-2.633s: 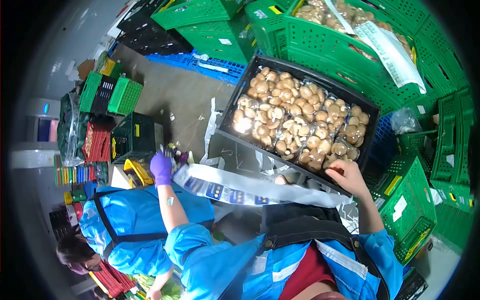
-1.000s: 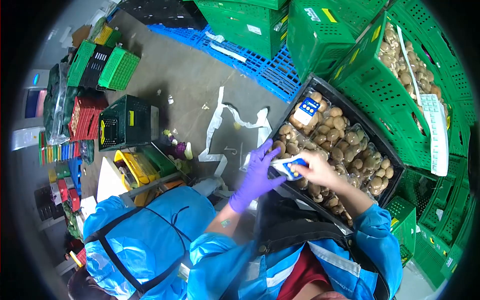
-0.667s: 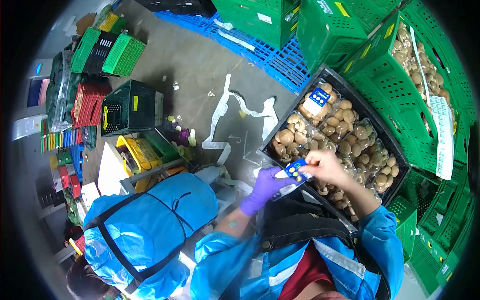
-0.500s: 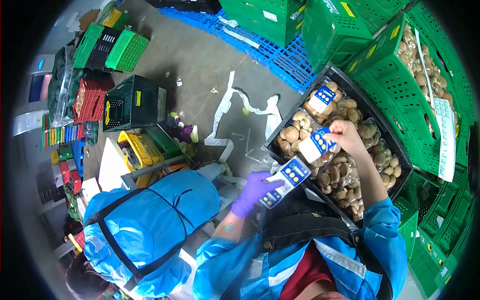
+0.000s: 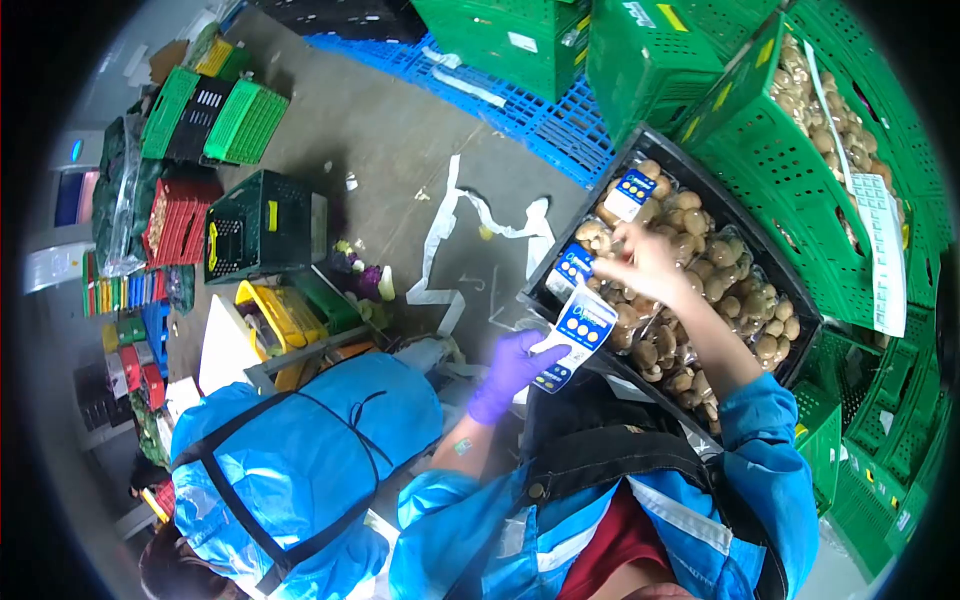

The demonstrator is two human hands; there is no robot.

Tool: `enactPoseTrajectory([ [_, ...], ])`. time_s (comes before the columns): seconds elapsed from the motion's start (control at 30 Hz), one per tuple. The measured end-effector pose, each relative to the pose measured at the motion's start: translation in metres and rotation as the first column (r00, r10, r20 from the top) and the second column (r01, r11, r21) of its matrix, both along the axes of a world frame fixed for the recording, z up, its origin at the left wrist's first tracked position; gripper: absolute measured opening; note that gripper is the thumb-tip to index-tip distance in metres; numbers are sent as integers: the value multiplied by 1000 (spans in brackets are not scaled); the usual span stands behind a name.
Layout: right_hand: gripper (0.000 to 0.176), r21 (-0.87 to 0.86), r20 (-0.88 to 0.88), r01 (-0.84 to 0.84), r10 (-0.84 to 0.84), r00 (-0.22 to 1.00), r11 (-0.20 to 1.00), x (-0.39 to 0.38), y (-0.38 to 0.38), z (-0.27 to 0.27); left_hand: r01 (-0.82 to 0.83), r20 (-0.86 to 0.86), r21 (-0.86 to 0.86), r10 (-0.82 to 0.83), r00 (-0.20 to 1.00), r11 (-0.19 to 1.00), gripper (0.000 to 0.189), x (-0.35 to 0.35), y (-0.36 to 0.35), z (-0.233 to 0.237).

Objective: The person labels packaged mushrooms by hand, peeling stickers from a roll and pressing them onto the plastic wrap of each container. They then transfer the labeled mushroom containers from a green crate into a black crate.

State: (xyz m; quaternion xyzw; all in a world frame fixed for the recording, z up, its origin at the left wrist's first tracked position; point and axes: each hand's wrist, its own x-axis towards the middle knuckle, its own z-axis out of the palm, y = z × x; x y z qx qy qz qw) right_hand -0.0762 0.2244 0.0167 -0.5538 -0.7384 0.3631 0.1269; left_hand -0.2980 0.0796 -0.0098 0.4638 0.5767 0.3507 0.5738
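Observation:
A black crate (image 5: 745,210) holds several film-wrapped packs of mushrooms (image 5: 715,265). My left hand (image 5: 507,375), in a purple glove, grips a stack of blue-and-white labels (image 5: 580,330) beside the crate's near left edge. Over the packs reaches my bare right hand (image 5: 645,262), its fingers apart around a mushroom pack. By its fingertips a blue-and-white label (image 5: 573,266) lies at the crate's left corner. Another label (image 5: 631,194) is on the pack near the upper corner.
Green crates (image 5: 740,130) with mushrooms stand at the right, others on a blue pallet (image 5: 570,130). Beside me at the left is a person in a blue covering (image 5: 300,470). White tape (image 5: 440,235) and vegetable scraps (image 5: 370,278) lie on the floor.
My right hand has moved left and let go of its label, which now lies at the crate's left corner. My left hand still has the stack, turned slightly more upright.

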Motion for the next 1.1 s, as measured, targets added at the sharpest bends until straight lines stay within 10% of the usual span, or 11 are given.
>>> enactPoseTrajectory([
  [0.07, 40, -604, -400, -152, -133, 907, 783, 7, -34, 15, 36, 41, 67, -39, 998, 997, 18, 13, 13, -1],
  [0.13, 30, 18, -300, -90, 91, 950, 996, 22, -62, 3, 135, -195, 174, -100, 976, 975, 25, 24, 24, -8],
  [0.27, 22, -121, -255, -175, 140, 957, 977, 44, -73, 51, 283, -273, 515, -158, 949, 809, 82, 68, 54, 33],
  [0.33, 25, 68, -99, -80, 87, 991, 994, 63, -72, 47, 369, 84, 225, -395, 915, 902, 47, 84, 59, 41],
  [0.4, 27, -143, -146, 177, -198, 969, 974, 75, -68, 60, 266, 193, 38, -269, 944, 963, 28, 100, 56, 12],
  [0.47, 21, 22, -175, 132, -127, 976, 991, 89, -59, 45, 258, 231, -83, -233, 945, 963, 25, 105, 63, 13],
  [0.53, 16, -399, -410, 201, -371, 833, 894, 106, -36, 23, 241, 261, -211, -183, 948, 947, 22, 104, 66, 18],
  [0.67, 15, -353, -457, 232, -384, 802, 906, 140, 29, -56, 191, 108, -303, -165, 980, 934, 22, 83, 56, 11],
  [0.73, 26, -161, -94, 219, -235, 967, 962, 126, 42, -84, 166, 115, -303, -137, 984, 939, 23, 77, 52, 6],
  [1.0, 37, -105, -179, 350, -364, 914, 931, 143, 57, -81, 250, 102, -242, -232, 967, 937, 23, 68, 43, 14],
  [1.1, 64, 20, 511, 111, -106, 853, 994, 129, 54, -84, 261, 171, -165, -233, 957, 951, 23, 71, 41, 7],
])
